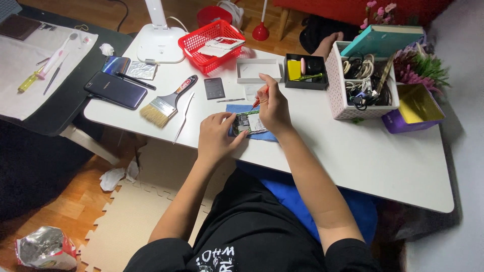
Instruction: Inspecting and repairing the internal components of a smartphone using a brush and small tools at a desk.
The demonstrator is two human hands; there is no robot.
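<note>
My left hand (216, 135) pinches the opened phone (248, 122) by its edges — light, fragile; right hand (274, 107) beside it grips a screwdriver (259, 98).

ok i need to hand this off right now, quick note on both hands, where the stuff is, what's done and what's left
Left hand: steadies the opened phone at its left edge, on the blue cloth on the white table.
Right hand: holds a red-handled screwdriver, tip pointing down at the phone's exposed board.
Nearby: dark flat part and tweezers just behind the phone, brush to the left, second phone further left, small white tray behind.
Done: the phone lies open, board showing.
Left: work on the board is under way; which screws are out is too small to tell.
</note>
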